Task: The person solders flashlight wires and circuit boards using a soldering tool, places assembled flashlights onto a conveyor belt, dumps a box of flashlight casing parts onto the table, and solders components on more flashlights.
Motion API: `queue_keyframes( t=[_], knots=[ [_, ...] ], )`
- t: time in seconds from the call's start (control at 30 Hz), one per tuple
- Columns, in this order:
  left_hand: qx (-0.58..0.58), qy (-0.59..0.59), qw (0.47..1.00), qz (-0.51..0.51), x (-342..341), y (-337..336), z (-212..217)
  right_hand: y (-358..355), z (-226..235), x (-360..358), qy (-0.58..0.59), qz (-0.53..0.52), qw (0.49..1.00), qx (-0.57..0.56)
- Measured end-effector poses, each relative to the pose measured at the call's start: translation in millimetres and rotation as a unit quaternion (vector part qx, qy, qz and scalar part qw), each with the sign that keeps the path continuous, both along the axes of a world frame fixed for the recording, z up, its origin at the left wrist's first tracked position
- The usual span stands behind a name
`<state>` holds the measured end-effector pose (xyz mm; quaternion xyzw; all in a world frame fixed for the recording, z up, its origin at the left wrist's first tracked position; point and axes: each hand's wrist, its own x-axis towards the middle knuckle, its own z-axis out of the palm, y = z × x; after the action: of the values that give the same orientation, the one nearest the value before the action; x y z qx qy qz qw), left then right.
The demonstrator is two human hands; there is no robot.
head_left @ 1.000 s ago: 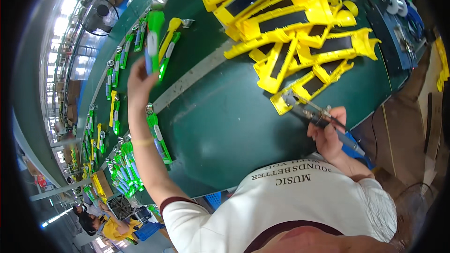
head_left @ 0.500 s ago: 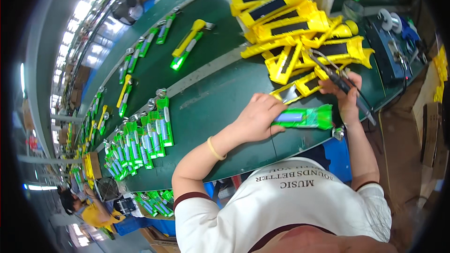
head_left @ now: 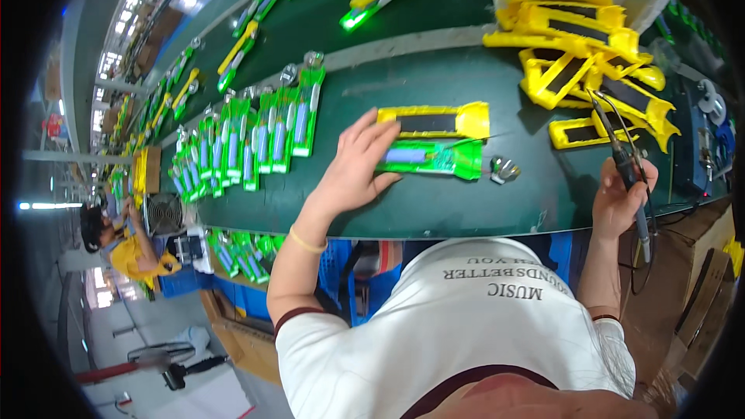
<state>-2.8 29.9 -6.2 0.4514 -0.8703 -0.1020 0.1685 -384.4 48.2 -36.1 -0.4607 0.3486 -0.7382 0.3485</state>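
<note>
My left hand [head_left: 358, 161] grips the left ends of two parts lying side by side on the green table. The nearer one is a green flashlight housing [head_left: 469, 159] with a blue cell, a circuit board and a silver lamp head [head_left: 503, 169] at its right end. Against its far edge lies a yellow casing half [head_left: 473, 118] with a dark panel. My fingers cover the yellow end, and my thumb is by the green one. My right hand [head_left: 623, 192] is closed round a soldering iron [head_left: 623, 157]; its tip points away, near the yellow pile.
Yellow casing halves [head_left: 570, 27] lie heaped at the far right, beside a soldering station [head_left: 694, 136]. Several green housings [head_left: 264, 136] stand in a row at left. A conveyor [head_left: 442, 12] with flashlights runs behind. Another person [head_left: 132, 244] sits at far left.
The green housing and a yellow casing half now lie side by side, left of the pile. My right hand has drawn the soldering iron back toward me. The view has shifted.
</note>
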Motion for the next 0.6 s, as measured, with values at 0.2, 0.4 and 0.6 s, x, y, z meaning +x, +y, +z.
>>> queue_keyframes(
  t=[0.2, 0.4, 0.6],
  knots=[
    [-0.184, 0.02, 0.983, 0.003, -31, 13, -13, 13, 0, 52, -0.047, 0.117, 0.99, 0.055],
    [-0.088, 0.222, 0.971, -0.001, -52, 7, -24, 10, 5, 81, -0.075, 0.228, 0.965, 0.109],
    [0.015, 0.183, 0.981, 0.056, -50, 4, -11, 5, -2, 85, -0.037, 0.26, 0.948, 0.179]
  ],
)
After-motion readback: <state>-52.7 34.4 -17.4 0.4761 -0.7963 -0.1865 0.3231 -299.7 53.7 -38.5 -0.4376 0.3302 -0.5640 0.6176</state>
